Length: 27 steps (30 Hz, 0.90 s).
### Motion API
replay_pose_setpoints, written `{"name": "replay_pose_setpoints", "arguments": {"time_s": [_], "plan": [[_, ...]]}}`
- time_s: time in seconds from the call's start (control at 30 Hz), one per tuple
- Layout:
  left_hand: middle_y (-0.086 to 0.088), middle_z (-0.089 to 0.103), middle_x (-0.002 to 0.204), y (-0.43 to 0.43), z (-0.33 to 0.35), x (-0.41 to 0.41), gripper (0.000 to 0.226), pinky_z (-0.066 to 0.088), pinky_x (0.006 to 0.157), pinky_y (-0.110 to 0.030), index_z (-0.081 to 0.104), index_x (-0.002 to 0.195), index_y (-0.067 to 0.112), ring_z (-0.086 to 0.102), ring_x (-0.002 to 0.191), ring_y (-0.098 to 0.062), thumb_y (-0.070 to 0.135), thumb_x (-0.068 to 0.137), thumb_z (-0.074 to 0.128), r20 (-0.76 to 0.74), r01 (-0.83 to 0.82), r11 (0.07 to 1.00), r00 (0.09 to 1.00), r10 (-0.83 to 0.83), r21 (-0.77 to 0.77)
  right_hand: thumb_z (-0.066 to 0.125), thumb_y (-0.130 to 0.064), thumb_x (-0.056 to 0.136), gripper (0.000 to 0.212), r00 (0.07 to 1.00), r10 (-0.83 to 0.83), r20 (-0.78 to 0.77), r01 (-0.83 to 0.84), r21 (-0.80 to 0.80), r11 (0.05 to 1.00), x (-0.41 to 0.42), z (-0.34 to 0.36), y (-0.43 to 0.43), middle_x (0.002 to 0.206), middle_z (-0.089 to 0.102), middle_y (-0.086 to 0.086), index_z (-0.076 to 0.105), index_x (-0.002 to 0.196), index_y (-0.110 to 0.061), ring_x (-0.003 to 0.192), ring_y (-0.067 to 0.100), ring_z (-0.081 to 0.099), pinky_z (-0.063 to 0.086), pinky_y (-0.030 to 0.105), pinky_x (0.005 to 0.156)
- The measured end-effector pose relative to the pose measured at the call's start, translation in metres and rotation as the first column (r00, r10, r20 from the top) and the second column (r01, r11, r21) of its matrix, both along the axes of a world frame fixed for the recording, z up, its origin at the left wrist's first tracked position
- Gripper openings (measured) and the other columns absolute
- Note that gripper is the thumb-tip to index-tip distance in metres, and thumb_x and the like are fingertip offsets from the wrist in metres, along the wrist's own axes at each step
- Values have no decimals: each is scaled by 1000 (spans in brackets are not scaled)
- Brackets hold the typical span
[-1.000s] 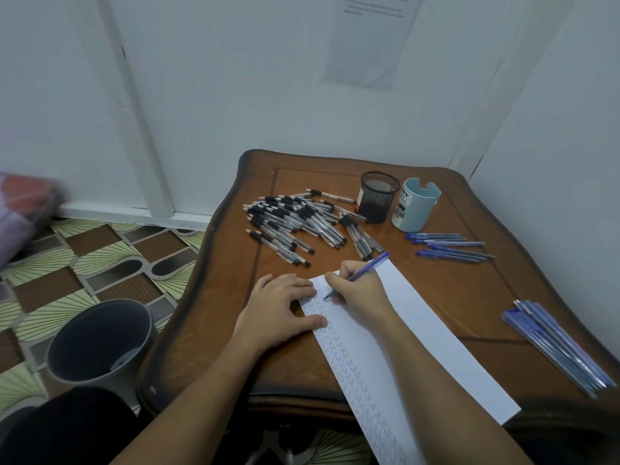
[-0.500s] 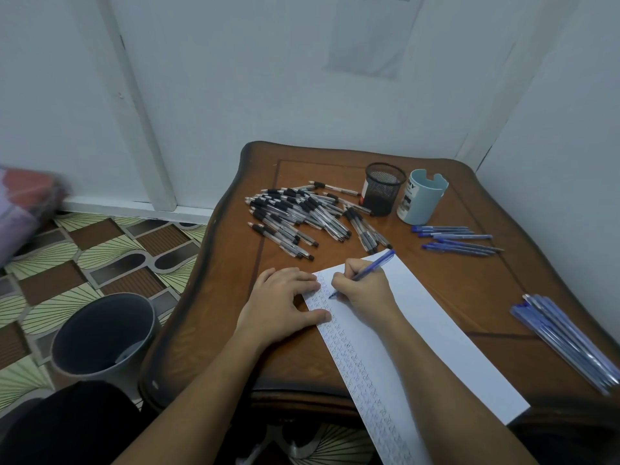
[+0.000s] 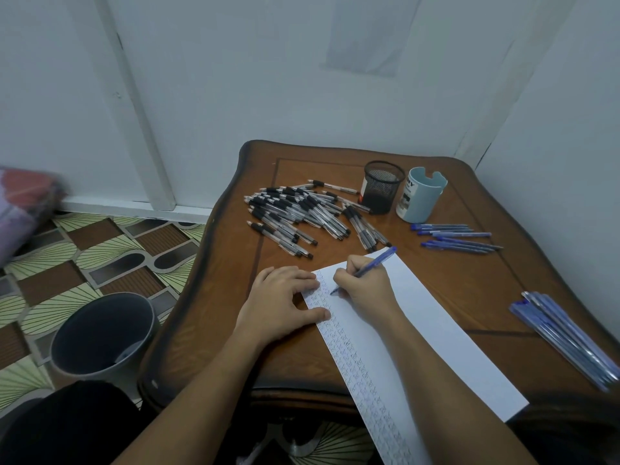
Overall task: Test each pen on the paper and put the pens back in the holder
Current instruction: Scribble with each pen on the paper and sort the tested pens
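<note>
Two at the back to fill: mesh holder [image 3: 382, 187] and pale blue holder [image 3: 421, 196], both seemingly empty, so nowhere near done. Gripping one blue pen [image 3: 374, 262] in right hand [image 3: 365, 288], tip on paper [image 3: 436, 333], middle of worktop [image 3: 208, 330]; pinning paper with flat left hand [image 3: 281, 302]. Dozens of black pens [image 3: 302, 216] heaped loose, about six blue pens [image 3: 456, 238] beside, blue bundle [image 3: 563, 337] at right edge

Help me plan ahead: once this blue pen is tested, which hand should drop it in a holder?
Probably right. The right hand grips the blue pen and sits nearer the mesh holder; the left hand presses the paper flat.
</note>
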<state>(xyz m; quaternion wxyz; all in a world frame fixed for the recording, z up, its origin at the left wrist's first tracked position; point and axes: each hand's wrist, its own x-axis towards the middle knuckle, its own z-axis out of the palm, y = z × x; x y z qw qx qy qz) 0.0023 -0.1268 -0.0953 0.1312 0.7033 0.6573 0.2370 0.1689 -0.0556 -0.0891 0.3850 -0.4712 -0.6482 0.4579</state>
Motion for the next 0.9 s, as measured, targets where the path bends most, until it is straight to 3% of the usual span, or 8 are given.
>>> {"name": "replay_pose_setpoints", "arguments": {"time_s": [0.2,0.67,0.9], "plan": [[21,49,139,-1,1,0,64,10,115,-34,58,128,38,33,133,0,72,74,60,-5,-1,1000,1000,1,4,65,-1,85,39,999,22,28,-22,7,1000,0,0,-1,48,38,-9,43,55,-15,48,1,48,42,17,50],[21,48,139,-1,2,0,62,10,116,-35,58,128,38,33,133,0,71,74,61,4,-4,1000,1000,4,-5,64,-1,86,35,999,5,32,-6,21,1000,-1,-1,-1,49,41,-6,45,57,-11,48,1,50,41,14,48],[21,48,139,0,1,0,64,9,116,-35,58,128,38,33,133,0,72,74,61,-3,-5,1000,1000,5,-5,64,-3,85,37,1000,-2,20,1,11,1000,1,-2,0,50,40,-6,44,55,-15,49,2,49,42,18,50]]}}
